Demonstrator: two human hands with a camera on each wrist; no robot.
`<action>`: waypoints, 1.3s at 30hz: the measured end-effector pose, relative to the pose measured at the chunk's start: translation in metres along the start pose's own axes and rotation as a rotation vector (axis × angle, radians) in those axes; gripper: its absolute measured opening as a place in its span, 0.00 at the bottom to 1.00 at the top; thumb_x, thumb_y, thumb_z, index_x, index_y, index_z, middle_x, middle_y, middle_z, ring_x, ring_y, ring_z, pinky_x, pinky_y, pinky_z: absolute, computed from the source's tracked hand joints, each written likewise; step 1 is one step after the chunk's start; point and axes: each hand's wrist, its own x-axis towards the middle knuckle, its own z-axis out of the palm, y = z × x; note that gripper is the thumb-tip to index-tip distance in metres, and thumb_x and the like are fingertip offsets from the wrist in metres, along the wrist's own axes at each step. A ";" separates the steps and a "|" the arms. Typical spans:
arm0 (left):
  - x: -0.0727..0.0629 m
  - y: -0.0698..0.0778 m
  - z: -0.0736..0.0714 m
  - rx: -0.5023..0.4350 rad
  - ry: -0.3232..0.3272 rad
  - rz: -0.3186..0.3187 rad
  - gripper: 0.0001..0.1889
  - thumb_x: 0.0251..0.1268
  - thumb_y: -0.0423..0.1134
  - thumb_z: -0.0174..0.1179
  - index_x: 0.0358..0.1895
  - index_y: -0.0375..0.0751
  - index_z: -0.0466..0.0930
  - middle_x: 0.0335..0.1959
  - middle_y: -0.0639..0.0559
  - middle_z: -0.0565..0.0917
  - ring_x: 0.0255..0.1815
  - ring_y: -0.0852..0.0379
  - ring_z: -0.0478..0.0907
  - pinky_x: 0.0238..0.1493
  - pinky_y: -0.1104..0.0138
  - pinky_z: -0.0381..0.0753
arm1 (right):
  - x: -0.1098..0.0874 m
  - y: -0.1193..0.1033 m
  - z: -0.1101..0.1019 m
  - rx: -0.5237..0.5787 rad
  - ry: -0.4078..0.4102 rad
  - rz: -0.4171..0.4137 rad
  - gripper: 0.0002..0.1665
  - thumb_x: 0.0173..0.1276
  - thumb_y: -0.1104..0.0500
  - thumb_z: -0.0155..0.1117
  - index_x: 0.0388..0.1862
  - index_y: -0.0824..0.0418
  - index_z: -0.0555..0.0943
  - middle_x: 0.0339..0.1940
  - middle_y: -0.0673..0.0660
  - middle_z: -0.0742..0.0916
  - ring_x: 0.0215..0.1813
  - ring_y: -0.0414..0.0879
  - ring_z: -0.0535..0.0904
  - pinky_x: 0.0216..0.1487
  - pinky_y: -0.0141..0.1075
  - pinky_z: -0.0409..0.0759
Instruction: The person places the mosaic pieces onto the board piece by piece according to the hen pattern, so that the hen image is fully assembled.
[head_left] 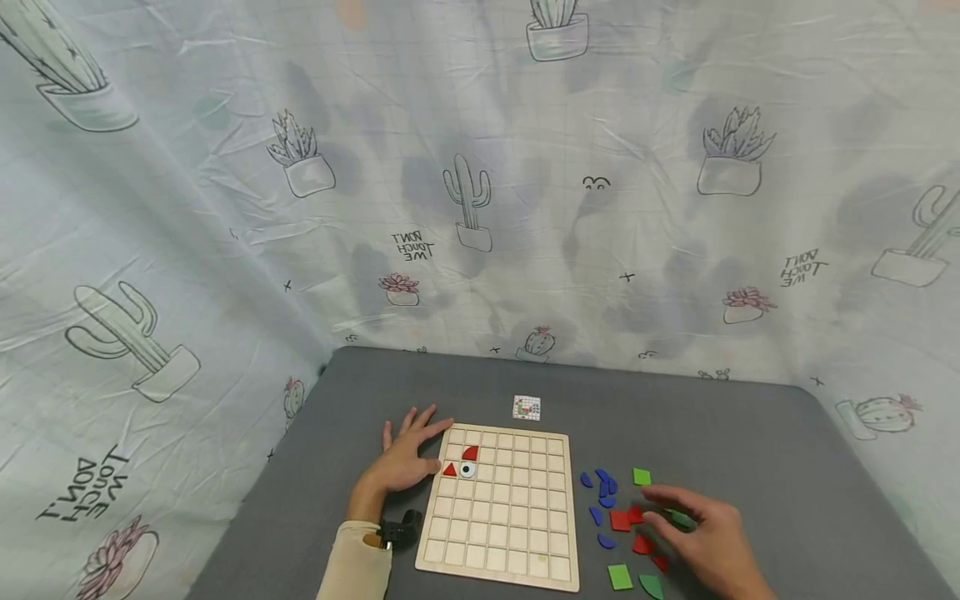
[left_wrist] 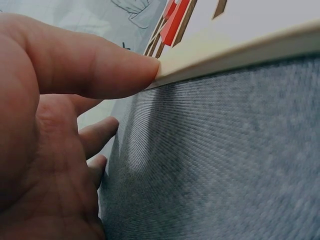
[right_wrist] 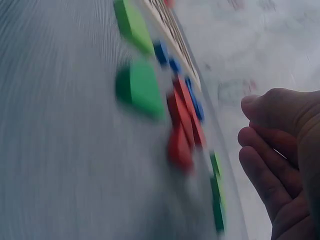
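A pale wooden grid board (head_left: 498, 504) lies on the grey table. Its upper left cells hold a red triangle (head_left: 450, 471), a red quarter-circle piece (head_left: 470, 453) and a round eye piece (head_left: 467, 470). My left hand (head_left: 405, 461) rests at the board's left edge with fingers spread, and in the left wrist view its thumb (left_wrist: 110, 67) presses against the rim. To the right, my right hand (head_left: 708, 533) is over the loose pieces, fingers loosely bent and nothing between them. Nearest it are red pieces (head_left: 642, 544) and a dark green piece (head_left: 682, 520), partly hidden by the hand.
Several blue pieces (head_left: 606, 542) lie between the board and the right hand. Light green squares (head_left: 619, 577) and a green quarter-circle (head_left: 651, 587) are near the front. A small printed pattern card (head_left: 527, 407) sits behind the board. A patterned curtain (head_left: 510, 208) surrounds the table.
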 end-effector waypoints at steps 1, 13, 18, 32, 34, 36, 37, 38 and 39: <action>0.000 0.000 0.000 -0.001 -0.001 -0.001 0.39 0.63 0.30 0.68 0.81 0.47 0.76 0.90 0.37 0.57 0.93 0.29 0.38 0.83 0.29 0.17 | -0.002 0.003 -0.004 -0.021 0.006 0.027 0.21 0.57 0.63 0.88 0.50 0.52 0.94 0.42 0.47 0.96 0.42 0.34 0.92 0.42 0.25 0.88; -0.003 0.003 -0.001 -0.029 -0.005 0.003 0.39 0.62 0.30 0.69 0.80 0.47 0.76 0.90 0.36 0.57 0.92 0.29 0.38 0.83 0.29 0.17 | -0.003 0.027 -0.014 -0.213 0.034 0.152 0.21 0.55 0.54 0.91 0.48 0.50 0.95 0.40 0.46 0.96 0.40 0.37 0.92 0.40 0.28 0.87; -0.003 0.003 0.000 -0.024 -0.007 0.007 0.39 0.62 0.29 0.69 0.80 0.47 0.77 0.90 0.35 0.57 0.92 0.28 0.39 0.82 0.28 0.17 | -0.002 0.031 -0.009 -0.232 0.043 0.162 0.22 0.53 0.55 0.91 0.48 0.50 0.95 0.40 0.46 0.96 0.40 0.32 0.90 0.43 0.22 0.83; -0.003 0.002 -0.002 -0.021 -0.001 0.011 0.39 0.61 0.29 0.69 0.80 0.46 0.77 0.90 0.35 0.58 0.92 0.28 0.39 0.82 0.28 0.18 | -0.001 0.029 -0.003 -0.230 0.078 0.126 0.25 0.48 0.66 0.90 0.46 0.51 0.95 0.40 0.48 0.96 0.42 0.35 0.91 0.44 0.10 0.71; -0.003 0.002 -0.002 -0.022 -0.002 0.013 0.39 0.61 0.29 0.69 0.80 0.46 0.77 0.90 0.35 0.58 0.92 0.28 0.39 0.82 0.28 0.17 | 0.000 0.027 -0.003 -0.239 0.082 0.120 0.25 0.48 0.66 0.90 0.46 0.51 0.95 0.39 0.47 0.96 0.42 0.36 0.92 0.45 0.11 0.72; -0.003 0.003 -0.002 -0.021 -0.002 0.014 0.39 0.61 0.29 0.68 0.80 0.45 0.77 0.90 0.35 0.58 0.92 0.28 0.39 0.82 0.28 0.18 | 0.002 0.022 -0.003 -0.233 0.079 0.103 0.25 0.48 0.66 0.90 0.46 0.51 0.95 0.39 0.47 0.96 0.42 0.37 0.92 0.44 0.13 0.76; -0.003 0.003 -0.002 -0.018 -0.002 0.013 0.39 0.62 0.29 0.68 0.80 0.45 0.76 0.90 0.35 0.57 0.92 0.28 0.39 0.82 0.28 0.18 | 0.003 0.019 -0.003 -0.221 0.074 0.095 0.25 0.49 0.66 0.90 0.46 0.51 0.95 0.39 0.46 0.96 0.41 0.37 0.92 0.43 0.15 0.78; -0.002 0.003 -0.002 -0.014 -0.002 0.013 0.39 0.62 0.29 0.67 0.80 0.45 0.76 0.90 0.35 0.57 0.92 0.28 0.39 0.82 0.28 0.18 | 0.004 0.016 -0.002 -0.208 0.070 0.084 0.25 0.49 0.66 0.90 0.47 0.51 0.95 0.39 0.46 0.96 0.41 0.37 0.92 0.43 0.18 0.81; -0.002 0.002 -0.001 -0.013 0.003 0.017 0.39 0.62 0.29 0.67 0.80 0.45 0.77 0.90 0.35 0.58 0.92 0.28 0.39 0.82 0.28 0.18 | 0.006 0.012 -0.002 -0.187 0.064 0.070 0.25 0.50 0.67 0.90 0.47 0.51 0.95 0.39 0.46 0.96 0.41 0.37 0.92 0.42 0.20 0.83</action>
